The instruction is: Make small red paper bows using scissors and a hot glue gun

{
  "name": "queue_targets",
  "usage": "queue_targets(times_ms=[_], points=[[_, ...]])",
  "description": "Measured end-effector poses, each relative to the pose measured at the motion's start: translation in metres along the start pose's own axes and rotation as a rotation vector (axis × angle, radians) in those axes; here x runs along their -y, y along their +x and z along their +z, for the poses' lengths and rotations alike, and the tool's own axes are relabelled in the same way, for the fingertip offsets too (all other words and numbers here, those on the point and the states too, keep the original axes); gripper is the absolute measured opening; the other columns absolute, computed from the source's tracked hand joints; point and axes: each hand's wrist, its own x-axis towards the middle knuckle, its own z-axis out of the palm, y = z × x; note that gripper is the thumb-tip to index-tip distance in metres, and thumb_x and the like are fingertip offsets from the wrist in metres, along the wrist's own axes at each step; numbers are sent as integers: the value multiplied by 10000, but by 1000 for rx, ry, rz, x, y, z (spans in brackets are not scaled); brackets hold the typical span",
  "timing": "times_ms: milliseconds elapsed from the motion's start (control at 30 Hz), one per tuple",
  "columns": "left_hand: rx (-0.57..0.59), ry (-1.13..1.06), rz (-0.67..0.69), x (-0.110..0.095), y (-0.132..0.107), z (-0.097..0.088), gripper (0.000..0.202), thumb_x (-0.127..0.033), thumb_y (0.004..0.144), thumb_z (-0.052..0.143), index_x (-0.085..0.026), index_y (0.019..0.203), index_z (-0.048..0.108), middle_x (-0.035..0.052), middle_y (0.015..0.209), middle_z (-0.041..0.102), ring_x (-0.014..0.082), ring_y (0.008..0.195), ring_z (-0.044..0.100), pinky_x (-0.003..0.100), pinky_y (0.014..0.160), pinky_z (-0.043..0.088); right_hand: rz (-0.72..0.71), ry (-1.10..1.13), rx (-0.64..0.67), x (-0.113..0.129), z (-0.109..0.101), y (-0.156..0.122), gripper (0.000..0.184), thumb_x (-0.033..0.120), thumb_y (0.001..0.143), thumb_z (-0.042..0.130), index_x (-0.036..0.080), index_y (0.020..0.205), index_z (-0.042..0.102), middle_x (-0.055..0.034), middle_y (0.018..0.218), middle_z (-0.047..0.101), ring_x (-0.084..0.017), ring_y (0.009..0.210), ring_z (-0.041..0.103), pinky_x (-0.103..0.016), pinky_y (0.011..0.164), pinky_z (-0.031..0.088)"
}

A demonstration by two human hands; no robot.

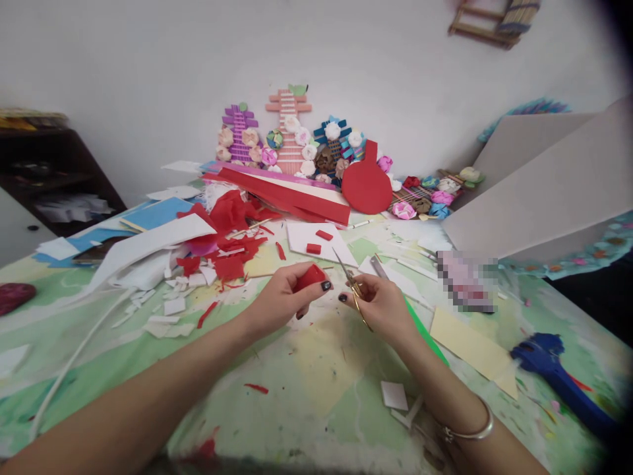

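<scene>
A piece of red paper [310, 277] is pinched in my left hand [284, 295], its far part hidden by the fingers. My right hand [383, 305] grips a pair of gold-handled scissors [354, 285] by the loops, blades pointing up and left. The scissors and the red paper are apart. Just beyond both hands, a white board [297, 232] carries two small red blocks, one in front [313, 249] and one behind [324, 235]. By my right hand lies a grey cutter-like tool [378, 267], partly hidden.
Red scraps [235, 257] and white offcuts [174, 306] lie to the left, beside a white cable [74, 359]. A red guitar-shaped cutout [366, 185] leans at the back among paper flowers. Toward the right are a yellow sheet [469, 349] and a blue glue gun [558, 369].
</scene>
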Motion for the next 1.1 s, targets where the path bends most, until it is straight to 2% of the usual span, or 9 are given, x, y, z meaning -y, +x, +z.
queue_targets(times_ms=[100, 233, 333, 467, 567, 700, 833, 967, 1100], points=[[-18, 53, -12, 0, 0, 0, 226, -383, 808, 594, -164, 796, 545, -65, 555, 418, 64, 443, 419, 201, 424, 354, -65, 184, 16, 6, -2, -4, 333, 471, 734, 635, 160, 851, 610, 33, 592, 438, -115, 557, 391, -241, 512, 293], [7, 1, -60, -2, 0, 2, 220, -382, 841, 542, -165, 868, 568, -66, 588, 400, 63, 443, 423, 202, 438, 391, -69, 164, 14, 12, -4, -8, 299, 453, 729, 656, 167, 775, 586, 38, 583, 406, -112, 573, 374, -240, 523, 288], [17, 4, -88, -1, 2, 3, 279, -409, 843, 533, -160, 726, 580, -58, 541, 392, 69, 434, 427, 199, 433, 380, -50, 188, 35, 11, -1, -10, 284, 446, 737, 665, 177, 794, 593, 32, 599, 444, -114, 579, 394, -239, 524, 304], [-133, 18, -139, 2, 6, 0, 517, -503, 851, 493, -157, 466, 496, -31, 416, 369, 71, 381, 384, 210, 405, 329, -66, 205, 49, 8, 3, -10, 301, 474, 751, 653, 187, 816, 594, 28, 605, 478, -116, 574, 411, -244, 524, 317], [-174, -45, -178, 8, 7, -2, 620, -558, 889, 373, -145, 457, 537, -17, 405, 357, 81, 369, 389, 226, 405, 329, -64, 181, 45, 7, 4, -10, 297, 480, 763, 635, 188, 806, 601, 28, 606, 488, -118, 576, 422, -246, 523, 318], [-68, -192, -167, 14, 7, -1, 456, -497, 889, 445, -125, 737, 661, -7, 574, 461, 90, 444, 451, 240, 449, 397, 31, 74, 6, 5, 2, -6, 226, 348, 708, 691, 185, 839, 608, 35, 612, 529, -117, 567, 466, -242, 524, 322], [6, -253, -126, 15, 6, 2, 373, -486, 879, 502, -135, 887, 628, -5, 663, 488, 108, 519, 487, 275, 515, 454, 159, -200, 47, 1, 1, -1, 243, 163, 715, 616, 158, 958, 614, -15, 709, 644, -147, 597, 561, -252, 540, 355], [10, -189, -51, 12, 6, 2, 247, -397, 845, 603, -152, 858, 581, -15, 683, 531, 105, 602, 516, 259, 618, 442, 12, -485, 31, 0, 1, 0, 230, 94, 786, 520, 123, 967, 659, -121, 858, 694, -227, 790, 633, -303, 665, 409], [-49, -120, -41, 11, 6, 4, 174, -298, 803, 669, -138, 830, 609, -1, 728, 605, 97, 665, 536, 230, 657, 425, -82, -508, -45, -1, -1, 1, 233, 69, 810, 507, 114, 928, 703, -155, 954, 703, -270, 917, 637, -346, 781, 435]])
